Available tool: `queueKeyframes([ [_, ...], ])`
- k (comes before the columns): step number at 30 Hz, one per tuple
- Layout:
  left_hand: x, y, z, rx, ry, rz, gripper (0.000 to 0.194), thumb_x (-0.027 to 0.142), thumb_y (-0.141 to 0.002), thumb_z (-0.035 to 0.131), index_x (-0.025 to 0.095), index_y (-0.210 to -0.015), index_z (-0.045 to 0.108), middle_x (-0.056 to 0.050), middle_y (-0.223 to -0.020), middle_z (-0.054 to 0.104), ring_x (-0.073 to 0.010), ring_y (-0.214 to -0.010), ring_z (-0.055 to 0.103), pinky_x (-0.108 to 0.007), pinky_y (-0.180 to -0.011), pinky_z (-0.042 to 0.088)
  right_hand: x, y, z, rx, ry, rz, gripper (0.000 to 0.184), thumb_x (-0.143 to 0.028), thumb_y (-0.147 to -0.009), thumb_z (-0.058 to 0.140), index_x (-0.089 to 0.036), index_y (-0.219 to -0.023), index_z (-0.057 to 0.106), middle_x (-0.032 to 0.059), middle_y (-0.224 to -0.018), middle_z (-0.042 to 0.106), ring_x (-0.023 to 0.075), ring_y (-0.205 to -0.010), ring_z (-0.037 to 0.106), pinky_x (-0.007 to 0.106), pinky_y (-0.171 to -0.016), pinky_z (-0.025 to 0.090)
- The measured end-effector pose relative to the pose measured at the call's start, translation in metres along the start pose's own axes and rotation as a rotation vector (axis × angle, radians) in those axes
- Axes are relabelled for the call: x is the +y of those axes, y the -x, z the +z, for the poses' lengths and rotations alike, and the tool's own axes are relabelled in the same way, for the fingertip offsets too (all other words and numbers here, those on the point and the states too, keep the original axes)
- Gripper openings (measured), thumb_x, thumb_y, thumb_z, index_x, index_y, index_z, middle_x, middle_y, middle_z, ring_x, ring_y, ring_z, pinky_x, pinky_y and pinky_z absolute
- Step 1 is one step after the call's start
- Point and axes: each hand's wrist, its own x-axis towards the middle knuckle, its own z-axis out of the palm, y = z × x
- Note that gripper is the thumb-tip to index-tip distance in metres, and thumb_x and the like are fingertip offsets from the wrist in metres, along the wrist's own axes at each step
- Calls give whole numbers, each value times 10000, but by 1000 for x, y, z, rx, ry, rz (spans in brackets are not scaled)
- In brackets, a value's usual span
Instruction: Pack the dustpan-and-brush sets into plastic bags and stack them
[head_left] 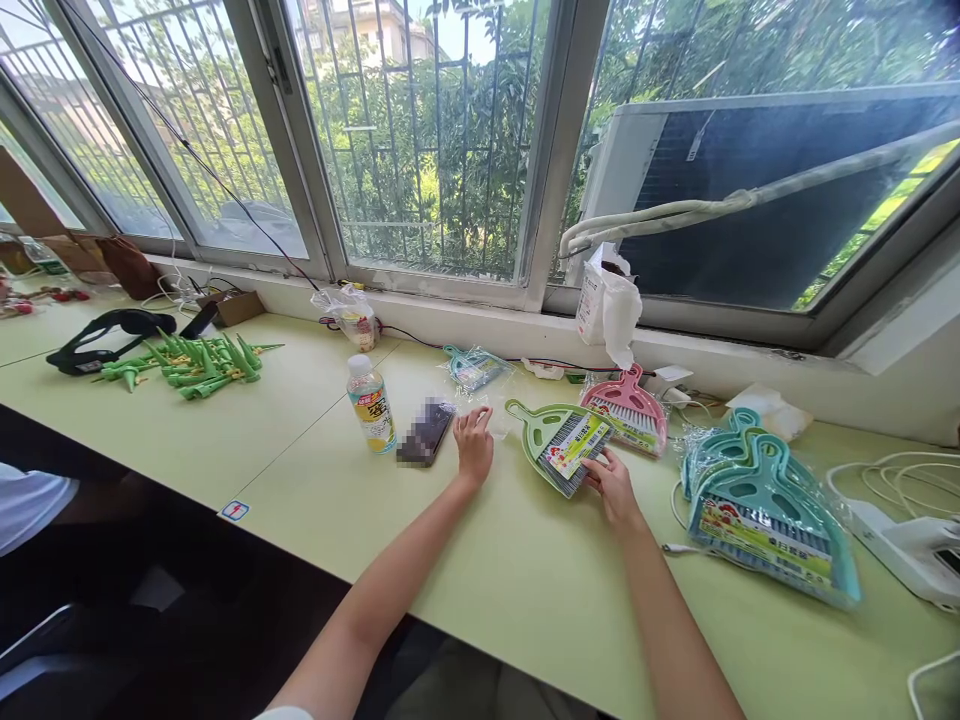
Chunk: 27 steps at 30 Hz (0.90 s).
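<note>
At the counter (525, 580), right of the smartphone (433, 430), a green dustpan-and-brush set (568, 445) was held by the fingers of the right hand (616, 490); whether anything was gripped by the left hand (474, 450) could not be told.

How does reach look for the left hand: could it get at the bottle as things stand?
Probably yes: only the dark phone seems to lie between the left hand and the bottle, and it looks flat enough to pass over.

Bottle (371, 405), dustpan stack (772, 515) on table (525, 570).
</note>
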Motion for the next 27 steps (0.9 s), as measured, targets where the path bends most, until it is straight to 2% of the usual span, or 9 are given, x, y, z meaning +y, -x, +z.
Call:
queueKeyframes([
  [6,0,2,6,-1,149,100,567,6,-804,345,224,-1307,490,-67,-1288,526,-210,-1217,447,-426,-1094,291,-2,4,6,-123,21,32,515,-272,-583,780,-202,-1045,565,38,-877,729,195,-697,695,285,-607,572],
  [9,2,4,9,-39,226,140,567,10,-813,318,215,-1318,475,-65,-1294,519,-199,-1217,439,-398,-1066,339,1,5,9,-111,24,30,522,-271,-574,786,-199,-1041,565,40,-878,728,200,-711,697,289,-614,574],
  [13,11,8,8,-132,312,230,532,46,-831,341,220,-1321,451,-65,-1296,524,-186,-1221,440,-392,-1073,332,4,4,12,-50,-35,-3,513,-275,-567,788,-209,-1021,558,23,-834,726,189,-691,693,274,-603,572],
  [16,19,12,3,-101,329,231,541,161,-850,447,222,-1378,344,-90,-1371,457,-214,-1292,379,-423,-1100,285,3,4,11,-44,-52,-19,507,-284,-568,787,-216,-1016,559,13,-848,724,186,-697,693,280,-612,578],
  [19,25,14,-4,79,298,133,570,273,-872,478,226,-1400,266,-119,-1475,300,-245,-1381,245,-449,-1126,227,1,5,10,-54,-71,-33,511,-284,-573,787,-213,-1024,557,18,-863,725,186,-713,693,284,-636,580],
  [23,20,10,-5,307,307,-136,625,392,-902,456,253,-1425,144,-120,-1529,130,-243,-1427,131,-435,-1136,233,0,7,12,-59,-83,-30,527,-281,-571,791,-213,-1037,555,25,-874,725,188,-725,693,285,-657,577],
  [25,14,5,-2,322,413,-279,734,450,-886,483,276,-1436,30,-117,-1543,60,-237,-1431,128,-416,-1123,280,-1,7,14,-64,-80,-23,533,-283,-561,795,-210,-1034,560,29,-871,725,192,-726,692,288,-657,574],
  [27,8,-1,2,225,608,-409,770,456,-890,479,302,-1431,-46,-113,-1551,48,-223,-1418,198,-389,-1094,339,-1,8,16,-80,-81,-18,538,-287,-551,801,-204,-1025,562,34,-862,724,194,-720,690,292,-657,571],
])
